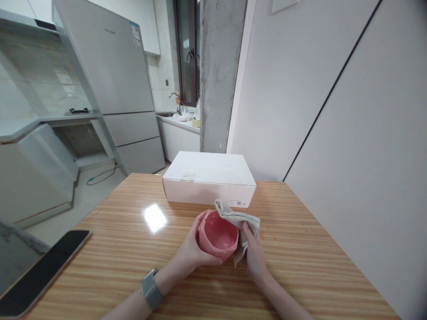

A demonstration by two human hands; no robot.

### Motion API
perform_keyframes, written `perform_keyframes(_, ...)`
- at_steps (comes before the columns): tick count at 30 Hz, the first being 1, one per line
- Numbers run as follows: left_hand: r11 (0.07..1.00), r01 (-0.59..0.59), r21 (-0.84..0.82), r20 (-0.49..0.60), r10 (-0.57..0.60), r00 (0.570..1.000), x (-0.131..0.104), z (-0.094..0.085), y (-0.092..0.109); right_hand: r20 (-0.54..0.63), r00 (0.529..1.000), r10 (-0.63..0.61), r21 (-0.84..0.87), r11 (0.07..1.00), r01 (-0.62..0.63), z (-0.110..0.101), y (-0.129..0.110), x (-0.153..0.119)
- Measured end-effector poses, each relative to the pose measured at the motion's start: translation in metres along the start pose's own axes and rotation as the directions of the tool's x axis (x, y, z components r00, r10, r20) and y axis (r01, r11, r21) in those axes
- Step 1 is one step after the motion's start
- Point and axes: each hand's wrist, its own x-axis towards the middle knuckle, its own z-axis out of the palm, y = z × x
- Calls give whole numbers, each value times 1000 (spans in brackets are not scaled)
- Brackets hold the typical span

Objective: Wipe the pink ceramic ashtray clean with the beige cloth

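A pink bowl (pixel 218 233) with a faceted outside is tilted so that its inside faces me. My left hand (pixel 191 246) is wrapped round its left side, thumb along the near wall. In my right hand (pixel 254 251) is a folded light grey cloth (pixel 238 218), pinched under the thumb. The cloth lies over the bowl's right rim and hangs down beside it. The fingers behind the cloth and the bowl's underside are hidden.
A white cardboard box (pixel 208 178) stands just beyond the bowl on the wooden table (pixel 300 249). A dark-screened phone (pixel 43 271) lies at the left edge. A wall (pixel 350 146) rises on the right, and a fridge (pixel 113 66) stands behind to the left.
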Motion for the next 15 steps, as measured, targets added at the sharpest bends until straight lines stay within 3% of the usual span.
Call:
perform_keyframes(6,997,-54,46,-88,58,994,-3,3,2,15,1000,-26,72,997,25,9,5,-16)
perform_keyframes(9,999,1,-51,53,1,999,-6,2,-1,-45,999,-11,66,998,14,6,9,-20)
perform_keyframes(12,962,117,-248,227,-60,972,-9,-1,-1,-152,988,35,39,999,-30,-1,11,-12)
perform_keyframes(15,918,242,-315,287,-150,946,-10,-5,2,-152,988,39,35,999,-34,-6,5,0)
